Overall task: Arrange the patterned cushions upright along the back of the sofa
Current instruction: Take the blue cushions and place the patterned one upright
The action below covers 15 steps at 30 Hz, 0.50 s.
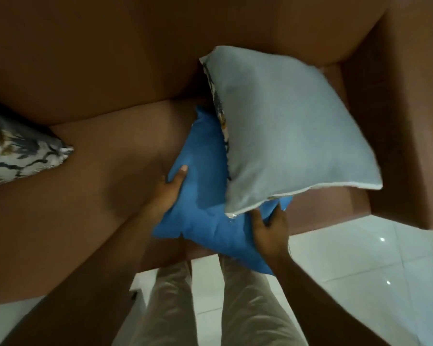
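A plain blue cushion (205, 196) is held over the front of the brown sofa seat (98, 176). My left hand (169, 188) grips its left edge, thumb on top. My right hand (269, 233) grips its lower right corner. A second cushion (290, 131) lies tilted on top of the blue one; its grey back faces me and its patterned front shows only along the left seam. Whether my right hand also pinches that grey cushion's lower corner is unclear. Another patterned cushion (18, 151) lies at the far left, by the backrest (98, 58).
The sofa's right armrest (398, 121) rises beside the grey cushion. White glossy floor tiles (360, 270) lie to the front right. My legs in beige trousers (210, 308) stand against the sofa's front edge.
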Motion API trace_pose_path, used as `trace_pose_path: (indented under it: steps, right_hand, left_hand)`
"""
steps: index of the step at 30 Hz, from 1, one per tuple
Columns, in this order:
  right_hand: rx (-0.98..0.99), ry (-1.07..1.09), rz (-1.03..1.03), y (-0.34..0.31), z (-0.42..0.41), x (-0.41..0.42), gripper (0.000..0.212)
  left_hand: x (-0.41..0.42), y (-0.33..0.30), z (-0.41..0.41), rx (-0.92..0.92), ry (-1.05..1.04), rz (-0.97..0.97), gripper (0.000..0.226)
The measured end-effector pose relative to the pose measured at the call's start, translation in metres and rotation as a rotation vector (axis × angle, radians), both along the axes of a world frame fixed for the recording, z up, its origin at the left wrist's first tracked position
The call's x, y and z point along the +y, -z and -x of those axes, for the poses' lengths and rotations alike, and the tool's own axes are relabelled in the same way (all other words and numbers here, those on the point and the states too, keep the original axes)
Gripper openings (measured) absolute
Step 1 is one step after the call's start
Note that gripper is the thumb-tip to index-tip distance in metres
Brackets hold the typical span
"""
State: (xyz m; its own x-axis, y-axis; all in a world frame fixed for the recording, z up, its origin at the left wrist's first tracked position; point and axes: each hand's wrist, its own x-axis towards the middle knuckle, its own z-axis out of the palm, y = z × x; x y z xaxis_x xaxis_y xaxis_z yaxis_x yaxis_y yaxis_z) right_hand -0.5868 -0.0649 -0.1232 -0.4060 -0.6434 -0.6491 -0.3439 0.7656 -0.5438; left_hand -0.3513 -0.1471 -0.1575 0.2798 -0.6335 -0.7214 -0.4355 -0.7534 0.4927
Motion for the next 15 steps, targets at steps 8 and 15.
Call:
trace_pose_path:
  steps: [8, 15]
  right_hand:
    - [-0.358, -0.021, -0.228, 0.0, -0.086, 0.03, 0.119]
    - [-0.456, 0.362, -0.504, 0.032, -0.119, 0.075, 0.138]
  left_hand:
    - [0.037, -0.044, -0.147, 0.014, -0.091, -0.063, 0.071]
    - [0.11, -0.03, -0.166, -0.109, 0.115, 0.093, 0.081]
